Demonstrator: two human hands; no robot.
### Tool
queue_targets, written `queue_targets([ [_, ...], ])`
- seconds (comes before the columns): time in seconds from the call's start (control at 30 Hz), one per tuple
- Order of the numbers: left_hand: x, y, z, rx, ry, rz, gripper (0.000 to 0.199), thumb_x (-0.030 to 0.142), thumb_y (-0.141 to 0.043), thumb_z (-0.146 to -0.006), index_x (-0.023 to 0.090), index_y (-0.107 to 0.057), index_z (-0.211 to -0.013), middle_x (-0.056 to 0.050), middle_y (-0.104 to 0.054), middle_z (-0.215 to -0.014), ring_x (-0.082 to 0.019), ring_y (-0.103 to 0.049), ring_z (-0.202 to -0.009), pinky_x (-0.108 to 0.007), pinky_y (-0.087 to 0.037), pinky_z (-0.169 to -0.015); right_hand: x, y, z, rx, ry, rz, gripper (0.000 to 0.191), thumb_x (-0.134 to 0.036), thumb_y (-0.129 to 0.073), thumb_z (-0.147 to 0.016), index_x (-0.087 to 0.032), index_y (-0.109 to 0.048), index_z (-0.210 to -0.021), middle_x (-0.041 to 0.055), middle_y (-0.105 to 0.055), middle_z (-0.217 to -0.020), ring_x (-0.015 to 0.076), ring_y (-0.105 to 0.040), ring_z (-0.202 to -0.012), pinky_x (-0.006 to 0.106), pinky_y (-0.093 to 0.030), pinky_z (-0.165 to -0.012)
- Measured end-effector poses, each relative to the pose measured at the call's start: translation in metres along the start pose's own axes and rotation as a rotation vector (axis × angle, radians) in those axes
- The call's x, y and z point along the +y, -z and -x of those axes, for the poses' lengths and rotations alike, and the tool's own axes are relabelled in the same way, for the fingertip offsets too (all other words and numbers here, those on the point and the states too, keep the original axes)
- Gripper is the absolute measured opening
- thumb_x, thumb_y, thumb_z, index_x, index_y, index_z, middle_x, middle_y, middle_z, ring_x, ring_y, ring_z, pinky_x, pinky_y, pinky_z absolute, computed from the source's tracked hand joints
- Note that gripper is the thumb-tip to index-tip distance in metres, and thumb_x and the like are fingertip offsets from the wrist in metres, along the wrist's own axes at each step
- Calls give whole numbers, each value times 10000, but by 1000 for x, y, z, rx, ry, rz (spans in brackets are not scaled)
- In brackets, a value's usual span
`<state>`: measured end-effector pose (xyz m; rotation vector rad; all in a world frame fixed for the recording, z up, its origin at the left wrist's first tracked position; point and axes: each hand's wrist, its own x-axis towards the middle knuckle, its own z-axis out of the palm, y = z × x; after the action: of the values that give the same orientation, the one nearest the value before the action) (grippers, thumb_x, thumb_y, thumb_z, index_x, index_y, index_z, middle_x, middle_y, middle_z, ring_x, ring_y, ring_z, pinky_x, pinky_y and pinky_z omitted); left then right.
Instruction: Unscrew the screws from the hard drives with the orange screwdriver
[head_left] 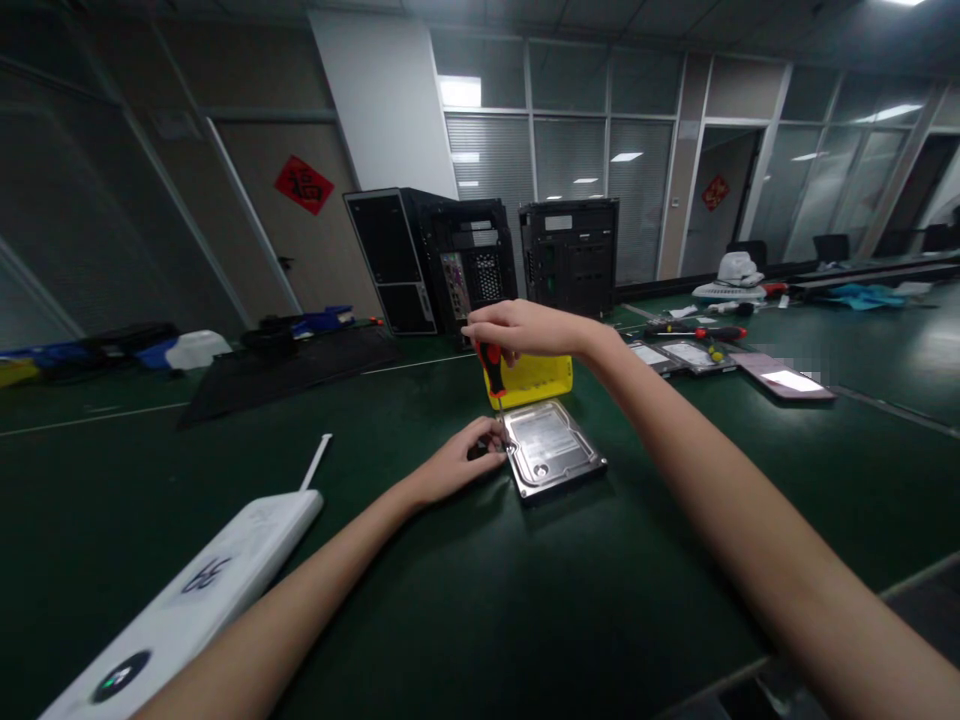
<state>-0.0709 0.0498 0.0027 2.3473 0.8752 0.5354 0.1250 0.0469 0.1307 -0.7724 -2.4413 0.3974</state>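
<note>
A silver hard drive point(551, 447) lies flat on the green table. My right hand point(517, 328) is closed around the red and black handle of a screwdriver point(492, 370), which stands upright. Its shaft comes down to the drive's left edge; the tip is too small to make out. At that same edge, my left hand point(472, 458) has its fingers curled and pressed together beside the shaft, and whether they pinch the shaft or the drive is hidden. Just behind the drive is a yellow tray point(536, 380), partly covered by my right hand.
Two black computer cases point(427, 262) stand at the back. To the right lie more hard drives point(697, 357), other screwdrivers point(709, 333) and a phone point(784, 378). A white power bank point(217, 580) marked with a number lies at front left, near a black mat point(277, 375).
</note>
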Motion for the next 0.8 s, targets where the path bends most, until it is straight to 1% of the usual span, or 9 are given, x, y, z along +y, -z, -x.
queue_targets([
  [0.13,2,1,0,-13,0,6,218,309,-491,-822,181,-497,-999,-21,-484,-926,-179,-475,-858,-297,-403,-788,6,-2,-1,41,62,50,258,-320,-376,-906,-126,-527,-826,30,-577,-740,91,-529,-590,202,-378,-568],
  [0.27,3,0,1,50,36,7,262,335,-507,-813,190,-461,-1026,-10,-465,-884,-175,-462,-825,-299,-409,-767,13,-4,-2,158,99,249,253,-369,-402,-891,-160,-544,-899,21,-572,-758,106,-492,-628,224,-330,-613],
  [0.37,5,0,1,88,43,23,274,387,-485,-833,196,-455,-1026,-4,-450,-863,-169,-452,-795,-293,-411,-743,14,-5,-3,189,92,301,331,-457,-384,-882,-171,-547,-849,23,-553,-740,120,-464,-647,234,-300,-621],
  [0.47,8,0,0,44,65,22,306,439,-461,-845,203,-467,-1040,-12,-457,-894,-178,-454,-819,-296,-413,-749,12,-5,-4,171,60,308,373,-470,-359,-887,-167,-530,-750,22,-523,-689,115,-424,-611,234,-270,-596],
  [0.57,11,-1,-1,3,88,-9,355,472,-479,-828,203,-479,-1060,-24,-465,-931,-195,-458,-874,-314,-405,-800,8,-4,-3,174,37,322,361,-441,-357,-892,-165,-525,-732,21,-511,-677,112,-406,-596,237,-255,-584],
  [0.63,12,-2,-2,10,89,-22,365,481,-494,-817,199,-484,-1050,-26,-466,-935,-199,-457,-887,-315,-402,-807,6,-2,-3,181,26,313,343,-420,-357,-892,-164,-531,-742,19,-513,-680,116,-414,-601,238,-260,-581],
  [0.7,11,-3,-2,19,78,-25,358,481,-503,-812,198,-487,-1031,-24,-470,-931,-201,-457,-894,-312,-401,-811,5,-1,-3,163,20,267,301,-358,-363,-891,-161,-532,-738,17,-521,-684,119,-431,-606,236,-284,-578],
  [0.77,11,-3,-2,25,69,-30,354,482,-512,-807,197,-490,-1016,-22,-474,-929,-202,-458,-901,-313,-399,-819,4,0,-3,107,31,133,249,-253,-359,-884,-150,-532,-738,23,-546,-714,118,-466,-624,229,-332,-581],
  [0.8,11,-3,-2,25,68,-30,354,482,-512,-807,198,-490,-1017,-22,-475,-934,-203,-460,-905,-315,-398,-824,4,0,-4,68,41,20,220,-206,-356,-877,-142,-533,-761,29,-563,-738,117,-490,-639,225,-363,-585],
])
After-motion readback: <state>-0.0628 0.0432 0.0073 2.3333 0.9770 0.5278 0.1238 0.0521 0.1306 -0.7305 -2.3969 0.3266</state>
